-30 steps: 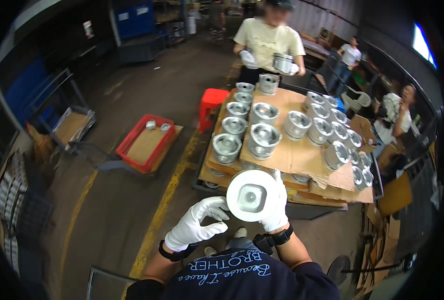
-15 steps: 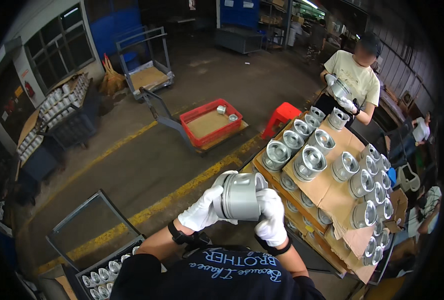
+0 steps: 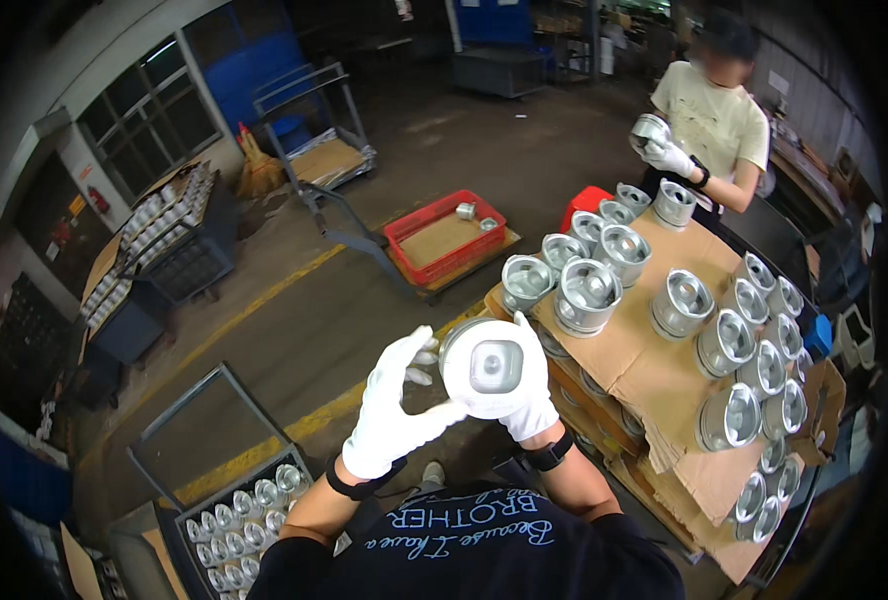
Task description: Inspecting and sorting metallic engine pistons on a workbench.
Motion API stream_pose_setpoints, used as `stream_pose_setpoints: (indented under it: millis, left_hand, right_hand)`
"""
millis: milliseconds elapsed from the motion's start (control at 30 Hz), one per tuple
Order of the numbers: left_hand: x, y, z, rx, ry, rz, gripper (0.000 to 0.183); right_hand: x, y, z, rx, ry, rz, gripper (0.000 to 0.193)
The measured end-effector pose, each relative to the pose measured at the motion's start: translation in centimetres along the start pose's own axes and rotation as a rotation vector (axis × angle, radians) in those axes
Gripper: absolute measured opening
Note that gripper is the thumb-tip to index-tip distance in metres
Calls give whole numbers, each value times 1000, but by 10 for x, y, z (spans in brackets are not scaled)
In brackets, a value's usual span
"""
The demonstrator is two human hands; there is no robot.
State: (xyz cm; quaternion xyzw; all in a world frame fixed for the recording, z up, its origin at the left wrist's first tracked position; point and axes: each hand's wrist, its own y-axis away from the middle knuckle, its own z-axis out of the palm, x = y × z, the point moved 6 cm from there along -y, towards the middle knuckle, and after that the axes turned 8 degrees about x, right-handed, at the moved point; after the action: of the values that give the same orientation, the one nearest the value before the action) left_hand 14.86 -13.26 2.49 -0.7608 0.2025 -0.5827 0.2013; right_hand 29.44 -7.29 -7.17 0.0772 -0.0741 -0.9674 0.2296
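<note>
In the head view, a metal piston (image 3: 494, 367) is raised in front of the wearer's dark shirt (image 3: 464, 540), to the left of the stacked cardboard. Its pale round crown, marked by a recessed rounded square, faces the camera. The right hand (image 3: 536, 395), in a white glove, grips the piston along its right side, the fingers closed around the edge. The left hand (image 3: 389, 410), likewise gloved, is cupped and partly spread at the piston's left, holding nothing by itself; whether its thumb touches the lower rim cannot be told.

To the right, further pistons (image 3: 588, 295) stand in loose rows on cardboard sheets (image 3: 629, 350). At the far side of this stack, a co-worker (image 3: 714, 110) in a cream T-shirt holds another piston (image 3: 650, 128) in gloved hands; a red stool (image 3: 586, 198) stands to the left of the co-worker. In the middle distance, a red crate (image 3: 462, 265) bears two metal parts (image 3: 466, 211) towards its right end. At near left, a trolley (image 3: 254, 402) carries closely ranked pistons (image 3: 226, 545).
</note>
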Motion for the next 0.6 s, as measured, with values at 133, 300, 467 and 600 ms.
stream_pose_setpoints:
  millis: [133, 300, 467, 600]
  left_hand:
    - [-5, 20, -5, -20, 19, -58, 67]
    - [-11, 22, -17, 58, 142, -158, 62]
    - [-30, 6, -35, 63, 270, -180, 60]
    - [-58, -14, -60, 76, 363, -178, 54]
  right_hand:
    - [9, 2, 16, 24, 5, 89, 50]
    - [21, -24, -2, -5, -46, 158, 66]
    - [32, -55, 3, -97, -74, 185, 65]
    - [45, -74, 24, -113, -74, 145, 64]
